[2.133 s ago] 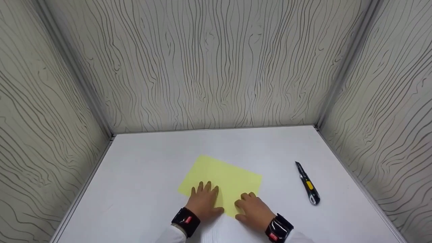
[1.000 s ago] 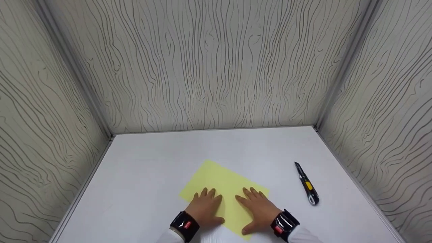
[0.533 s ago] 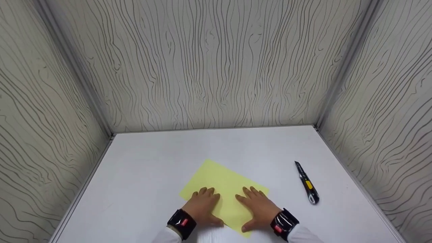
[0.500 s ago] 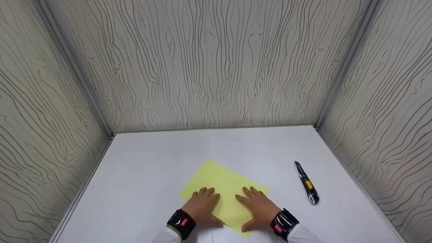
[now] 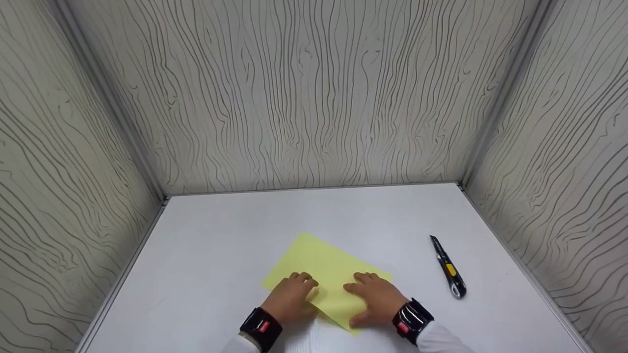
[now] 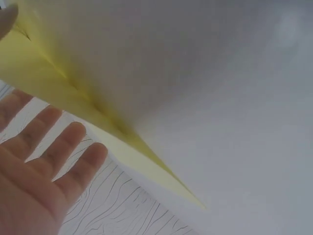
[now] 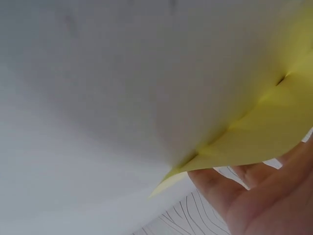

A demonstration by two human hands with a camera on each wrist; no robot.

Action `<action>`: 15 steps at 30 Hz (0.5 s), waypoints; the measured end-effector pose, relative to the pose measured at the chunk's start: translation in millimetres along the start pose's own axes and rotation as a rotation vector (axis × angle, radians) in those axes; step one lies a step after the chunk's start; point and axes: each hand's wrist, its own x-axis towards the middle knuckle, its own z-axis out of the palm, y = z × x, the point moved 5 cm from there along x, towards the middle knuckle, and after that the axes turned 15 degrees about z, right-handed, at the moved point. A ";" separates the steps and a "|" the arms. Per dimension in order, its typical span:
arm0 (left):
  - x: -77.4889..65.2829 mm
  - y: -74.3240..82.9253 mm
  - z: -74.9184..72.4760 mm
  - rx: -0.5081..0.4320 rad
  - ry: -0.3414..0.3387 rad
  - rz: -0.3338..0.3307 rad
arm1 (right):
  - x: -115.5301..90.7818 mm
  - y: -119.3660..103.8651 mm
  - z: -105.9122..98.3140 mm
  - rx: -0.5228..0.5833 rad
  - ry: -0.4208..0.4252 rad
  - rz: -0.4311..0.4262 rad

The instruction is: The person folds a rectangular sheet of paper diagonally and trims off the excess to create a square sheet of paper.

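Observation:
A sheet of yellow paper (image 5: pixel 328 264) lies turned at an angle on the white table, its near edge lifted a little. At its near left edge my left hand (image 5: pixel 289 296) holds the sheet, fingers bent on top and thumb passing under. The left wrist view shows that hand's fingers (image 6: pixel 80 164) beside the raised paper (image 6: pixel 63 93). My right hand (image 5: pixel 378 299) rests on the right part of the sheet, fingers spread and slightly bent, thumb near the closest corner. In the right wrist view, the paper (image 7: pixel 259 132) partly covers the right hand's fingers (image 7: pixel 220 191).
To the right, apart from the hands, a black utility knife (image 5: pixel 448 269) with a yellow slider lies on the white table (image 5: pixel 216 245). Wood-grain patterned panels (image 5: pixel 304 98) stand at the back and on both sides.
Earlier the paper shifted slightly right and toward me, and the right hand spread flat on it. Now the left thumb has slipped under the near edge, which has risen; the left fingers have bent.

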 end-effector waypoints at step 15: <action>-3.3 2.1 -8.2 -0.067 0.157 0.065 | 5.7 7.4 -13.9 0.121 -0.041 0.062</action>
